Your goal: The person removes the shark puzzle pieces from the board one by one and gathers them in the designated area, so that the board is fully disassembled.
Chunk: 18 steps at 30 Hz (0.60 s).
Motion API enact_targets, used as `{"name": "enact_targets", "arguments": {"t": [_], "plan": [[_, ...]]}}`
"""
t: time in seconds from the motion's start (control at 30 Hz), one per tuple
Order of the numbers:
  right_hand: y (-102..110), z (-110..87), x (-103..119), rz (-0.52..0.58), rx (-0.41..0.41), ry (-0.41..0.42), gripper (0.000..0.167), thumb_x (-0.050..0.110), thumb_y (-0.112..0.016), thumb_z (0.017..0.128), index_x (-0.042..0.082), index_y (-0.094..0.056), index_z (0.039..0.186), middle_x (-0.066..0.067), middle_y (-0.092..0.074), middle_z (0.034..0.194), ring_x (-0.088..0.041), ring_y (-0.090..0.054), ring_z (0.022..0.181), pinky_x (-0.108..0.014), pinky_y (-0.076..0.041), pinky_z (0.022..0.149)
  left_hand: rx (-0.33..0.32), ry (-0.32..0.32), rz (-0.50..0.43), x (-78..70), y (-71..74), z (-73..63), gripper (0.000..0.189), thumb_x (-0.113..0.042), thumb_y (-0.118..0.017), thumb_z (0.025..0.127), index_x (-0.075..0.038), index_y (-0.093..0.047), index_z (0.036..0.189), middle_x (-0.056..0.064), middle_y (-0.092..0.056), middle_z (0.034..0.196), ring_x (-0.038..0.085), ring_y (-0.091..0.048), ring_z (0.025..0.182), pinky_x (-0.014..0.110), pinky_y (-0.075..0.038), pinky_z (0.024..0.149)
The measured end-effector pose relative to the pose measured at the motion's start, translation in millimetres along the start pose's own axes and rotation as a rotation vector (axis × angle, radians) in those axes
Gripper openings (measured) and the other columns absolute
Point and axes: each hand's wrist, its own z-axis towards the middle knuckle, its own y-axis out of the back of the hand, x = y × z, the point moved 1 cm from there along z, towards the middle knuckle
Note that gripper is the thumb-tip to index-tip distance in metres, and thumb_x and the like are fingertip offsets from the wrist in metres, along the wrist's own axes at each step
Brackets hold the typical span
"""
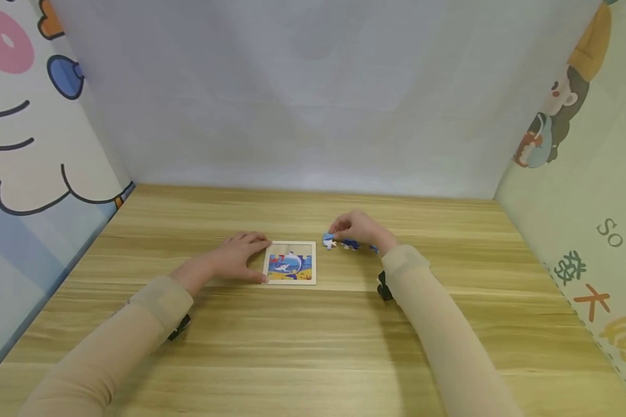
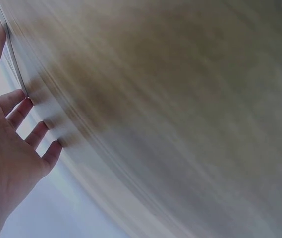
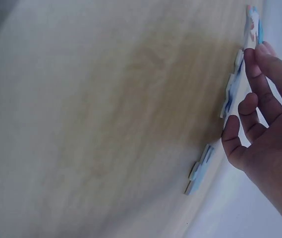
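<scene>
A square jigsaw puzzle board [image 1: 290,282] with a pale frame lies on the table, its lower part showing a dolphin sea scene and its upper part bare. My left hand [image 1: 238,256] rests at its left side, thumb on the near corner and a finger at the far corner; the left wrist view shows that hand [image 2: 14,144] spread along the board's edge [image 2: 16,62]. Just right of the board, my right hand [image 1: 359,227] pinches a blue and white puzzle piece [image 1: 328,241] between thumb and forefinger. In the right wrist view, the piece [image 3: 254,25] stands tilted at the fingertips.
Under and beside the right hand lie a dark blue puzzle piece [image 1: 350,245] and another blue piece [image 1: 374,249]. The wooden table [image 1: 292,347] meets a pale curtain [image 1: 313,116] behind, with printed panels at both sides.
</scene>
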Motion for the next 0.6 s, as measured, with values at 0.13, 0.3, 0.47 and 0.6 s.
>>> {"name": "enact_targets", "arguments": {"t": [0.13,0.3,0.47,0.6], "plan": [[-1.2,1.1,-1.5,-0.033,-0.01,0.011,0.016,0.015,-0.06,0.093,0.011,-0.069,0.105,-0.004,-0.069,0.103,-0.02,-0.06,0.098,-0.038,-0.047,0.092,0.001,0.0,-0.009,0.3,-0.4,0.9,0.091,-0.062,-0.065,0.078,-0.012,-0.032,0.148,0.013,-0.027,0.152,0.039,-0.02,0.139,0.064,-0.018,0.108],[0.2,-0.4,-0.6,-0.06,-0.044,0.027,0.018,0.019,-0.063,0.092,0.012,-0.068,0.107,-0.004,-0.066,0.1,-0.017,-0.056,0.087,-0.031,-0.047,0.078,0.002,0.0,-0.008,0.0,0.1,0.1,0.091,-0.061,-0.065,0.079,-0.012,-0.032,0.148,0.014,-0.027,0.152,0.039,-0.02,0.139,0.064,-0.018,0.109],[2.4,-6.9,7.6,-0.078,-0.077,0.065,0.019,0.021,-0.064,0.091,0.013,-0.068,0.108,-0.003,-0.064,0.1,-0.017,-0.045,0.077,-0.028,-0.04,0.065,0.003,-0.008,-0.016,-3.5,2.3,-1.5,0.091,-0.059,-0.066,0.079,-0.01,-0.032,0.148,0.014,-0.025,0.152,0.041,-0.02,0.139,0.065,-0.018,0.108],[1.2,-12.3,19.7,-0.11,-0.097,0.107,0.022,0.021,-0.066,0.089,0.013,-0.068,0.11,-0.003,-0.064,0.105,-0.018,-0.046,0.084,-0.03,-0.04,0.071,-0.001,-0.017,-0.022,-4.4,2.6,-2.0,0.091,-0.058,-0.066,0.079,-0.012,-0.03,0.148,0.013,-0.024,0.153,0.042,-0.02,0.139,0.065,-0.018,0.107]]}}
